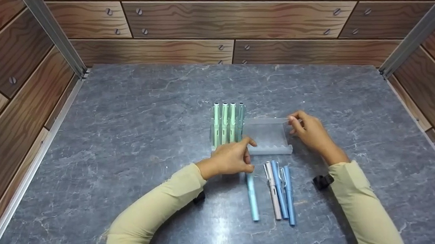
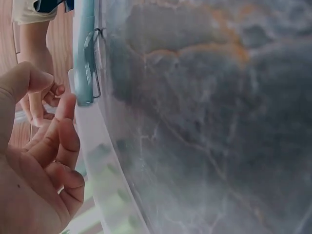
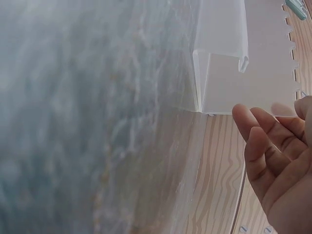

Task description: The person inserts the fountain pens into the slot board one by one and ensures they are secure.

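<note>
Pens are seen in two groups on a grey marbled tabletop, with a clear plastic tray between them and both hands at the tray. Four pale green pens are laid side by side in the left part of the tray, parallel to one another, while its right part shows bare ridged plastic. The left hand is placed at the tray's near left corner, with the forefinger stretched out onto the front edge and the other fingers loosely curled; whether anything is pinched under it cannot be told from the head view. In the left wrist view the fingers are shown bent and relaxed just beside the top end of a light blue pen, whose clip is turned towards the tabletop, and nothing is seen gripped. That light blue pen is lain on the table directly in front of the left hand, its upper end hidden beneath it. Just to its right, three more pens are laid close together, one pale grey and two blue, all pointing roughly away from the person. The right hand is held at the tray's far right corner, its fingertips touching the rim; in the right wrist view the fingers are seen nearly straight and held together beside the tray's notched edge, closed around nothing. Wood-grain panels are set around the table on three sides.
</note>
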`<state>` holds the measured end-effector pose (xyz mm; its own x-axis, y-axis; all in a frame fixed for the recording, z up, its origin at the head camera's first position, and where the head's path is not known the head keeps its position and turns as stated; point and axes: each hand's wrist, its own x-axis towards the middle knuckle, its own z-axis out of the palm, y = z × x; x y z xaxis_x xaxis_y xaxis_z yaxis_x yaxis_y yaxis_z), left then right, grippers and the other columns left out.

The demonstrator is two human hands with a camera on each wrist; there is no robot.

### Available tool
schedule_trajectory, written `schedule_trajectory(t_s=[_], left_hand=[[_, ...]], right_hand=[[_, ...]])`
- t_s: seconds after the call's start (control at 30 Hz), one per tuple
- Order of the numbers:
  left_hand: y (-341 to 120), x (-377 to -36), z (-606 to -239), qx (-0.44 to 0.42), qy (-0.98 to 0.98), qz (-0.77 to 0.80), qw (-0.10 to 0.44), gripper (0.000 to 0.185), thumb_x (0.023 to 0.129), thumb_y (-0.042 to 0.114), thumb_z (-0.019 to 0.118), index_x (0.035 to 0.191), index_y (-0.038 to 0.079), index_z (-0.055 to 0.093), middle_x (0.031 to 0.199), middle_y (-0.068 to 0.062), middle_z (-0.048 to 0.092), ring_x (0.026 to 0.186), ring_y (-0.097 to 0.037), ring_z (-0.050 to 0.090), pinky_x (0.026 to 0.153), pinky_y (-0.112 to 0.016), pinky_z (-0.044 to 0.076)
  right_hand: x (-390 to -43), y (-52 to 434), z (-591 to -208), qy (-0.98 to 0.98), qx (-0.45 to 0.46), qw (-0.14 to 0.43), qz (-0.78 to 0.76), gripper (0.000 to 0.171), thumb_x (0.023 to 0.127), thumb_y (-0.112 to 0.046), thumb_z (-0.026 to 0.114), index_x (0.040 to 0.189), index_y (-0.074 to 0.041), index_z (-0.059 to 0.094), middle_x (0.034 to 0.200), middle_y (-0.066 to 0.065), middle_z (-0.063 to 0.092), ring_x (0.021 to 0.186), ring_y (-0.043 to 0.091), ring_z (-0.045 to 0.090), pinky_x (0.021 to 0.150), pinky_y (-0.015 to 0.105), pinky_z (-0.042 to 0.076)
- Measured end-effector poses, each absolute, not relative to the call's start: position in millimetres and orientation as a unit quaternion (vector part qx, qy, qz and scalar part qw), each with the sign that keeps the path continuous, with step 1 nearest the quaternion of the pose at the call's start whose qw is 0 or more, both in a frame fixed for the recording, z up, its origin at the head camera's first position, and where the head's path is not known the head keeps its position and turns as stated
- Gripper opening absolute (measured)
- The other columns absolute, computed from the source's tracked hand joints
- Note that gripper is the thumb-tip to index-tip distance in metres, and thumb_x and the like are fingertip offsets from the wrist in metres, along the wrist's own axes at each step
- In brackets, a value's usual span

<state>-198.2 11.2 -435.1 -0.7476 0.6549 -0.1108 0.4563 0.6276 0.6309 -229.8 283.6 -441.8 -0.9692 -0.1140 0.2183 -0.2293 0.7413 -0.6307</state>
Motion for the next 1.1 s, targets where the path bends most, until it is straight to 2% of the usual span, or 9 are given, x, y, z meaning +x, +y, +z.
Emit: schedule_trajectory(t_s=[0.6, 0.83, 1.1], left_hand=[[-5.9, -200.2, -435.3, 0.314, 0.884, 0.297, 0.179, 0.05, 0.079, 0.028, 0.076, 0.122, 0.016, 0.055, 0.087, 0.005, 0.067, 0.071, -0.004, 0.055, 0.063, -0.021, 0.044], [-18.3, -198.3, -435.6, 0.301, 0.888, 0.292, 0.186, 0.05, 0.078, 0.032, 0.077, 0.121, 0.018, 0.056, 0.089, 0.005, 0.066, 0.072, -0.005, 0.054, 0.065, -0.025, 0.044], [-28.7, -195.3, -436.9, 0.3, 0.882, 0.304, 0.198, 0.051, 0.077, 0.032, 0.079, 0.12, 0.016, 0.057, 0.085, 0.004, 0.066, 0.068, -0.003, 0.052, 0.061, -0.023, 0.042]], right_hand=[[-231.4, 282.8, -440.1, -0.93, 0.091, 0.097, 0.343, 0.026, 0.101, -0.018, 0.048, 0.104, 0.003, 0.062, 0.094, 0.021, 0.069, 0.071, 0.033, 0.069, 0.057, 0.012, 0.045], [-229.3, 282.7, -440.2, -0.93, 0.092, 0.093, 0.345, 0.028, 0.102, -0.019, 0.047, 0.105, 0.004, 0.061, 0.095, 0.023, 0.069, 0.072, 0.034, 0.069, 0.058, 0.013, 0.046], [-229.8, 282.9, -441.6, -0.929, 0.093, 0.091, 0.346, 0.027, 0.101, -0.018, 0.048, 0.105, 0.005, 0.061, 0.096, 0.023, 0.069, 0.073, 0.036, 0.069, 0.058, 0.013, 0.045]])
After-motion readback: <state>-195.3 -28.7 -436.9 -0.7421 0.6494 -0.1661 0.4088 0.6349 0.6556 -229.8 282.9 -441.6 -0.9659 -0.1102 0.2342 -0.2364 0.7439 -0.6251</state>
